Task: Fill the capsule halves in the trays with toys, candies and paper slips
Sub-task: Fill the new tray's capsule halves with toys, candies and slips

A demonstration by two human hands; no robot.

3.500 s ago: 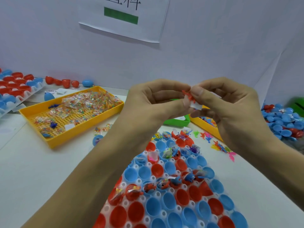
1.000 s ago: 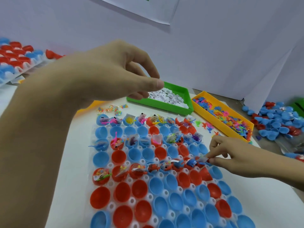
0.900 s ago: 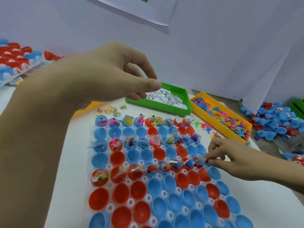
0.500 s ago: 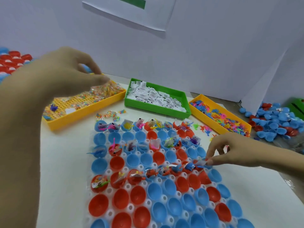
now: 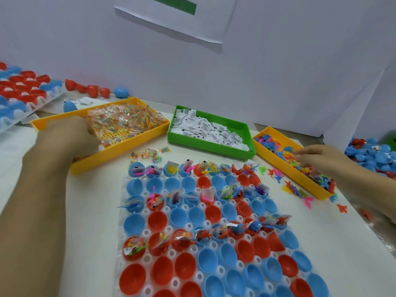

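Capsule tray [image 5: 123, 230], clear plastic, sits mid-desk nearest the camera; all places below are given from it. It holds red and blue capsule halves [image 5: 155, 219] in rows. The far row and parts of the third and fifth rows already carry toys, candy packets and slips; the near rows are bare.

Step in hand, as I judge it: fetching the next load. Both hands are off the tray and in the supply bins.

Left hand [image 5: 70, 136]: beyond the tray's far-left corner, over the candy bin [image 5: 120, 151], fingers down among the clear candy packets [image 5: 122, 121]. Fingertips are hidden, so I cannot tell whether it has hold of one.

Right hand [image 5: 317, 157]: off the tray's far-right corner, over the toy bin [image 5: 300, 179], fingers reaching into the small coloured toy figures [image 5: 276, 146]. A grip cannot be made out.

Green bin [image 5: 205, 146], straight beyond the tray, holds folded paper slips [image 5: 210, 129].

Next move likely calls for pinching one piece per hand, then carrying both to an unfilled half.

Loose toys [image 5: 300, 194] lie on the desk [image 5: 94, 211] right of the tray.
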